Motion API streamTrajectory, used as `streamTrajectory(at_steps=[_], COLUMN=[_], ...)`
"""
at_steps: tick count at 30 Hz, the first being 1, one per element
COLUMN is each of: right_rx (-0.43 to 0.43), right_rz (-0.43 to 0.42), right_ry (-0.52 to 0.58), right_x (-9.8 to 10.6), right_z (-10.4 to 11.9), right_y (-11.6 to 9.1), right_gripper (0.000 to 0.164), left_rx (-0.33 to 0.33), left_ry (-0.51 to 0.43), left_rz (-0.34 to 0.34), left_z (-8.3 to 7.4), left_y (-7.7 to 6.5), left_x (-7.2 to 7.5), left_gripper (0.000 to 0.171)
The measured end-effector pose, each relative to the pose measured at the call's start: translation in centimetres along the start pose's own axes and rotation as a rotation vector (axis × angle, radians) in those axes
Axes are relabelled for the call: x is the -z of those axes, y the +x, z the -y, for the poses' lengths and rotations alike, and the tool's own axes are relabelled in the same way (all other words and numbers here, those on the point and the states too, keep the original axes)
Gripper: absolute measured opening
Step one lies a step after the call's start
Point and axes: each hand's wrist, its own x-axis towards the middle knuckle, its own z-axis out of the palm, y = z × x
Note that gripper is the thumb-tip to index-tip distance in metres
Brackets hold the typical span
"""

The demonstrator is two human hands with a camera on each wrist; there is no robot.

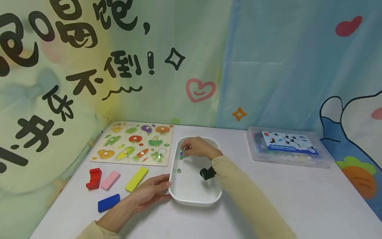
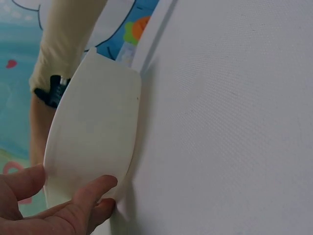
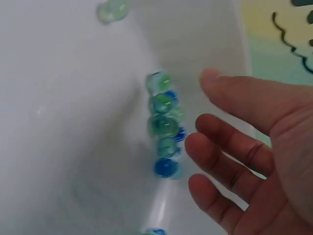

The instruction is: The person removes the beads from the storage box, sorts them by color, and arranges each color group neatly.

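A white rectangular tray (image 1: 197, 196) with rounded corners stands on the table. My left hand (image 1: 153, 191) grips its left side, thumb at the rim and fingers low against the outer wall, seen in the left wrist view. Inside, a row of glassy green and blue marbles (image 3: 164, 125) lies along the tray wall. My right hand (image 3: 244, 152) reaches into the tray beside this row, fingers loosely bent and spread, a small gap from the marbles. A separate pale green marble (image 1: 179, 171) lies nearer me on the tray floor.
Left of the tray lie a red curved block (image 1: 95, 179), a pink block (image 1: 110, 180), a yellow block (image 1: 136, 179) and a blue block (image 1: 108, 202). A vegetable puzzle board (image 1: 134, 142) is behind them. At the back right sits a clear plastic case (image 1: 286, 147). A printed curtain hangs behind.
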Motion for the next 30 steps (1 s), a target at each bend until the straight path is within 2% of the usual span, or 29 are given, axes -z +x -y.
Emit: streamTrajectory(at_steps=[5, 11, 30], right_rx=[-0.067, -0.091, -0.084], right_rz=[0.008, -0.028, -0.052], right_ry=[-0.029, -0.114, -0.207], right_x=[-1.0, -1.7, -2.5], right_z=[0.1, 0.5, 0.3], right_y=[1.0, 1.3, 1.2], right_gripper=[0.023, 0.022, 0.01], left_rx=[0.0, -0.007, -0.02], left_ry=[-0.005, -0.01, -0.008], left_rz=[0.002, 0.008, 0.012], left_z=[0.0, 0.1, 0.1], left_y=[0.0, 0.0, 0.0], left_x=[0.0, 0.0, 0.0], left_gripper=[0.066, 0.066, 0.064])
